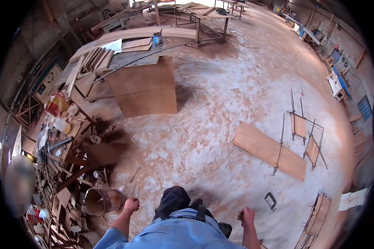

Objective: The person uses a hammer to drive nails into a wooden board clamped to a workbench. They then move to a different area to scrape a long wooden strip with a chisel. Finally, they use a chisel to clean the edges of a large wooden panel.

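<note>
Blotchy workshop floor point(203, 128) bearing board point(257, 145); left hand point(131, 205), right hand point(247, 216) above (fingers point(240, 215) curled).

Dim walls point(365, 79) flank a pale, dusty floor point(203, 145).

Single upright fisheye view, head-worn, faces forward and steeply down: wearer's blue shirt point(174, 234) close at six o'clock, floor point(207, 95) filling the centre, tabletop point(214, 16) distant at twelve o'clock.

The dusty floor point(203, 137) bears a wooden board point(262, 148), a dark C-clamp point(273, 198) and a bucket point(113, 201).
</note>
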Tool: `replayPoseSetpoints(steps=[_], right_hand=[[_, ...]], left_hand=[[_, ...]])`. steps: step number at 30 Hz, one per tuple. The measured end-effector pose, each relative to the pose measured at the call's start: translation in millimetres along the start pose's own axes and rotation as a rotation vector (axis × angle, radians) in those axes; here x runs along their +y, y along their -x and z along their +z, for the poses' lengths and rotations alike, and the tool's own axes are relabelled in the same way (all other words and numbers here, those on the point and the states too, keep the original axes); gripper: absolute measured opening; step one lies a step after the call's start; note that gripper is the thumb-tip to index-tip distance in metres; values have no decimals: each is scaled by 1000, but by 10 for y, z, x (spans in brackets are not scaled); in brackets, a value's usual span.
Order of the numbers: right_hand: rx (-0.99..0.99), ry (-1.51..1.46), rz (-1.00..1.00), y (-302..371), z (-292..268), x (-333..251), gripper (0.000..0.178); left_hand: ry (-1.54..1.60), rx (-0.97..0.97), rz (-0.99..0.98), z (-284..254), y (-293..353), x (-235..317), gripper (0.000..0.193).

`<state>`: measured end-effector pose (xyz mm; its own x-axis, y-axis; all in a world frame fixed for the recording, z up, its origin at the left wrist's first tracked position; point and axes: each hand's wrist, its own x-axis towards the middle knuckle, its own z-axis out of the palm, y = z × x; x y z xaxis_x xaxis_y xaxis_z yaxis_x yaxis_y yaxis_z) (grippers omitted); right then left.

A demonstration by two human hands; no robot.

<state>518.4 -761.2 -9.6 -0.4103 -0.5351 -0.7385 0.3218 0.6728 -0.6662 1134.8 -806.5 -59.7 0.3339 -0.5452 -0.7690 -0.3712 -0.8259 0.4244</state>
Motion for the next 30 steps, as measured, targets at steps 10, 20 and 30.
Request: replayPoseSetpoints(steps=[10,20,30], right_hand=[[-105,166,-104,-1635,1550,-2530,28],[-136,116,-41,-2912,2742,-4267,19],[-406,367,-209,-5028,4458,-6869,19]], left_hand=[[-62,-215,-138,537,-1353,1542,22],[22,139,243,-312,-2954,5106,32],[319,152,95,-31,-3491,7181,34]])
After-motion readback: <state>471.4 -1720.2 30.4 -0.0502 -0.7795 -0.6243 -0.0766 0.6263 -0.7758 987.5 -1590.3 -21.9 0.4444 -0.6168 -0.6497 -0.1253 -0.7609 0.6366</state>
